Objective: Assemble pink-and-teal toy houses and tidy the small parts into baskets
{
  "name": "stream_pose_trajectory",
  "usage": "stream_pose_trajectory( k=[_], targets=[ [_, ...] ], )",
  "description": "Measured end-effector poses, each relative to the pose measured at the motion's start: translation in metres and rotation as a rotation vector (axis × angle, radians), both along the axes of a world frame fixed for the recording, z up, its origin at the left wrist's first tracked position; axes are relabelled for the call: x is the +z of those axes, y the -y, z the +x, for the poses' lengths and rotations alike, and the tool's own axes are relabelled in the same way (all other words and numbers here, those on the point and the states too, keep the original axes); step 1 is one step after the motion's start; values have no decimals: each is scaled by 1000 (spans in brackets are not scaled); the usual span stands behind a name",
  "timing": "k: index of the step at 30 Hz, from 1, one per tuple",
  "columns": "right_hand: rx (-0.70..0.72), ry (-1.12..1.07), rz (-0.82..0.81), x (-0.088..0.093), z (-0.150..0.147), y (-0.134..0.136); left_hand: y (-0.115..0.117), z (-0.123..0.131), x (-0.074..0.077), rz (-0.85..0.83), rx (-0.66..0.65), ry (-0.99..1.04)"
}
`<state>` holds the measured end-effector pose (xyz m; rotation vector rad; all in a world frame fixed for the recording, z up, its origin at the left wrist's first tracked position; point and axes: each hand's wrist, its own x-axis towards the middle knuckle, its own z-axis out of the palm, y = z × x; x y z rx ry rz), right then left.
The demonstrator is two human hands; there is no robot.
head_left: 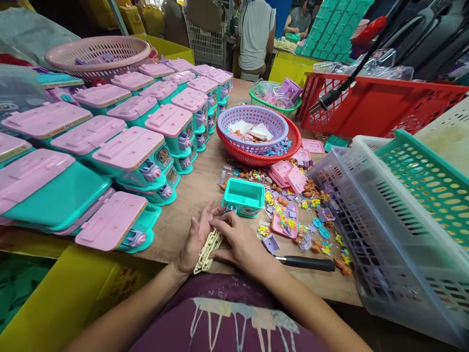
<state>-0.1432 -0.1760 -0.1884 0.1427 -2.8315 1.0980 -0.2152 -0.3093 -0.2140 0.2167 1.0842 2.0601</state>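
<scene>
My left hand (195, 239) and my right hand (240, 242) meet at the table's near edge, both closed on a cream plastic frame of small parts (208, 251). The frame runs slantwise between the palms, its lower end sticking out toward me. Just beyond my fingers stands an open teal toy box body (244, 195). To its right lie loose pink lids (289, 177) and small coloured toy pieces (293, 222).
Rows of finished teal toys with pink lids (128, 151) fill the left of the wooden table (198, 181). A purple basket in a red one (256, 128) stands at centre, a black-handled tool (306, 263) near my right wrist, white and green crates (403, 220) at right. A person stands behind.
</scene>
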Motion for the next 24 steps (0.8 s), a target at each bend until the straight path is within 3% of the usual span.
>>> stream_pose_trajectory(
  k=[2, 5, 8, 10, 13, 19, 24],
  targets=[
    [31, -8, 3, -3, -1, -3, -2, -1, 1, 10, -1, 7],
    [57, -34, -77, -5, 2, -10, 7, -12, 4, -33, -111, -111],
    [-48, -45, -117, -9, 6, -16, 26, -24, 11, -186, -259, -403],
    [-131, -44, -122, -13, 8, -17, 34, -29, 13, -332, -284, -532],
    [-179, -48, -132, -20, 10, -17, 34, -29, 11, -445, -206, -505],
    [-169, -142, -151, -21, 16, -20, 19, -24, -3, -360, -43, -353],
    [-94, -168, -207, -14, 21, -26, 11, -25, -4, -376, 46, -342]
  ],
)
